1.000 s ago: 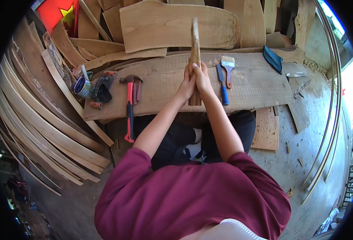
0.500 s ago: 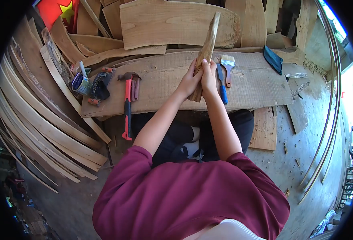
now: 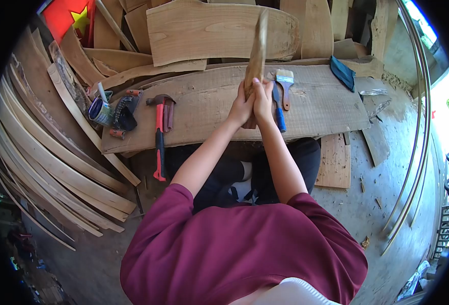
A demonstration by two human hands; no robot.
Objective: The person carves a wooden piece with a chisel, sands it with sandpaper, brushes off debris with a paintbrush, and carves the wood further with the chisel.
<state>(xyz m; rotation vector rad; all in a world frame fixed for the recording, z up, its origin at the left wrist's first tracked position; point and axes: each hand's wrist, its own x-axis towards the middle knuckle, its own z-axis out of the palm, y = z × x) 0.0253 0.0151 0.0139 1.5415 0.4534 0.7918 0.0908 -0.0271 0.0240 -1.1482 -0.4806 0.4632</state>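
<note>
A narrow piece of wood stands nearly upright over the plank bench, its top leaning slightly right. My left hand is wrapped round its lower part from the left. From the right, my right hand closes on the same piece, thumb uppermost. Just right of my hands lie a blue-handled chisel and a flat paintbrush. The red and black hammer rests to the left, beside brownish-red strips.
The plank bench spans the front. On its left are a tin can and a black object with orange ends; at its right, a teal cloth. Long curved boards lie left, and wide boards stand behind.
Since half a second ago, the wood in my hands has tilted back closer to upright, its top shifting left. Both hands keep their hold. The whole view has shifted slightly.
</note>
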